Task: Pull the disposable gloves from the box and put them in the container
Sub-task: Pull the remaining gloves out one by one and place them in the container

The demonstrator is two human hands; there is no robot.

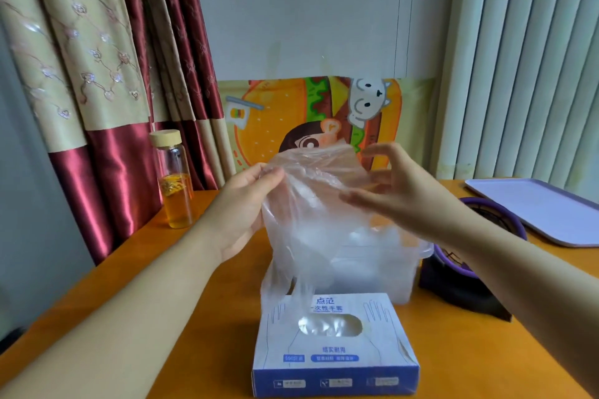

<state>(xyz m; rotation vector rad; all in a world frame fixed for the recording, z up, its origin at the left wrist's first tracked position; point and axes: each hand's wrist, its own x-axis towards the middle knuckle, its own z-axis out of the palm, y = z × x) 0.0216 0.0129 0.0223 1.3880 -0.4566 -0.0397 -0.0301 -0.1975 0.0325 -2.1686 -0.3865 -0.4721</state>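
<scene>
Glove [311, 197] out of box [334, 353], not yet in container [382, 269]

The glove hangs at centre, above the box at 6 o'clock. Left hand [246, 201] pinches its top edge; right hand [398, 185] rests spread fingers against the film, clasping nothing. The container, just behind the box, already seems to hold clear film, and more shows in the box slot, so the task looks partway done. Orange table [194, 317]: bottle [175, 185] at 9 o'clock, tray [544, 207] at 3 o'clock. Curtain [97, 74] and poster [275, 120] stand behind.
</scene>
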